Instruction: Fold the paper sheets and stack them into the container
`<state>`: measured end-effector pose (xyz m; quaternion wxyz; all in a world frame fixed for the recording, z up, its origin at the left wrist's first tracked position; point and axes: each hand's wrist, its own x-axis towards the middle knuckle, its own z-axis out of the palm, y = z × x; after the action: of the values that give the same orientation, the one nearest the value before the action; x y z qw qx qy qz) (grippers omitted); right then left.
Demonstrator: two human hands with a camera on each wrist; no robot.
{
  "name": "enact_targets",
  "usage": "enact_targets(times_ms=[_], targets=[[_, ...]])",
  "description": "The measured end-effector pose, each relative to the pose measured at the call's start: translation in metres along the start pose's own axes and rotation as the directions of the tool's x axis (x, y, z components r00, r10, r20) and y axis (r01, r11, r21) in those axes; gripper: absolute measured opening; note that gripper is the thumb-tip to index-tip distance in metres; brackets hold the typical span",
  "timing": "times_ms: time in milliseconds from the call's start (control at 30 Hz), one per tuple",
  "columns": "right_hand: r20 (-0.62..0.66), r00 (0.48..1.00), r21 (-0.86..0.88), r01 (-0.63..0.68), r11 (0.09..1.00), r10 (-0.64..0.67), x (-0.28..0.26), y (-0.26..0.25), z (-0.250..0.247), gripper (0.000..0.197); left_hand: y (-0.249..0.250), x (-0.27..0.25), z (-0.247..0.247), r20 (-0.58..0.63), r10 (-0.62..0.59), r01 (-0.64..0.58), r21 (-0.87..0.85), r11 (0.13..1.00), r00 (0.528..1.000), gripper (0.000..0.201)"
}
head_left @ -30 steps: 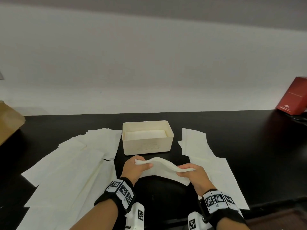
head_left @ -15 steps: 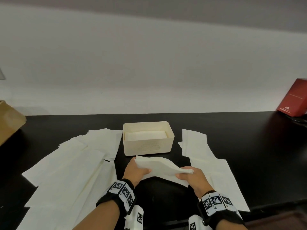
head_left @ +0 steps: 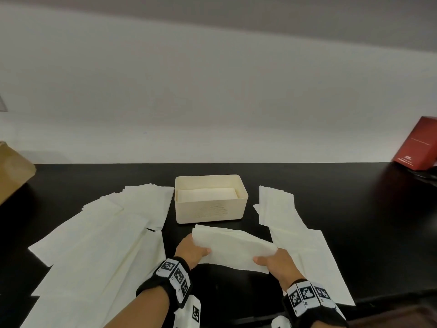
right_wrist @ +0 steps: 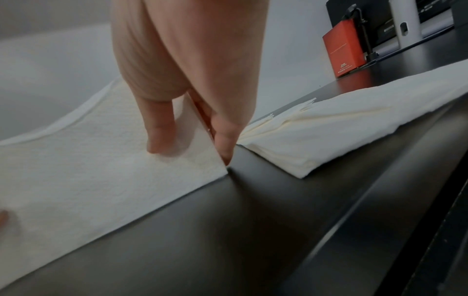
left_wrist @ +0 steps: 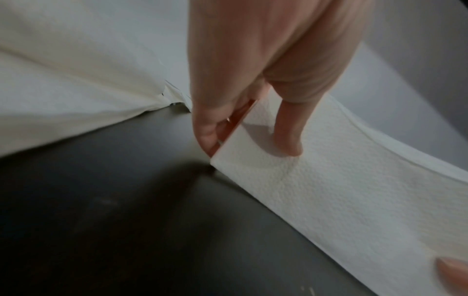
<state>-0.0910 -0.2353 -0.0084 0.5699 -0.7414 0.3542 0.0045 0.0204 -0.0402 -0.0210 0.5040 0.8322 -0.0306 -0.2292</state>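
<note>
The person held a folded sheet of white, textured paper towel [head_left: 233,250] by its two short ends, just above the black tabletop [head_left: 354,209] and directly in front of them. The left hand [head_left: 191,250] pinched the left end, thumb on top and fingers curled beneath; the left wrist view showed that thumb [left_wrist: 288,138] pressed flat on the top layer at the corner. The right hand [head_left: 275,261] did the same at the right end, thumb over and fingers under, so both hands were closed on the sheet and neither was free.

The sheet's long axis ran left to right, sagging a little between the two grips. The cream plastic rectangular container [head_left: 211,209] stood straight ahead of the sheet, just beyond its far edge, with its own long side also running left to right. Some folded paper [head_left: 205,194] already lay inside it. The two long axes looked roughly parallel, so I judged that the sheet needed only to go forward and down, with little turning. Both hands sat about equally near the box, the left perhaps slightly closer.

Loose unfolded sheets lay spread on the left [head_left: 94,245] and on the right [head_left: 302,245] of the container, not yet folded.
</note>
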Motion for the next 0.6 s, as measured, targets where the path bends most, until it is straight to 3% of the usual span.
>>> enact_targets(times_ms=[200, 367, 500, 600], targets=[[-0.03, 0.992, 0.042, 0.122, 0.992, -0.121, 0.011, -0.034, -0.005, 0.037, 0.026, 0.009, -0.025, -0.002, 0.086, -0.086, -0.016, 0.996, 0.996, 0.042], [-0.119, 0.947, -0.065, 0.292, 0.954, -0.298, 0.041, -0.096, 0.001, 0.035, 0.077, 0.034, -0.058, -0.166, 0.151, -0.155, -0.013, 0.988, 0.974, 0.045], [-0.191, 0.892, -0.009, 0.416, 0.909, -0.41, 0.064, -0.14, 0.013, 0.054, 0.11, 0.054, -0.071, -0.338, 0.166, -0.174, 0.006, 0.985, 0.926, 0.045], [-0.152, 0.865, -0.091, 0.47, 0.878, -0.478, 0.084, -0.157, 0.026, 0.065, 0.116, 0.072, -0.075, -0.37, 0.173, -0.128, 0.142, 0.981, 0.913, 0.033]])
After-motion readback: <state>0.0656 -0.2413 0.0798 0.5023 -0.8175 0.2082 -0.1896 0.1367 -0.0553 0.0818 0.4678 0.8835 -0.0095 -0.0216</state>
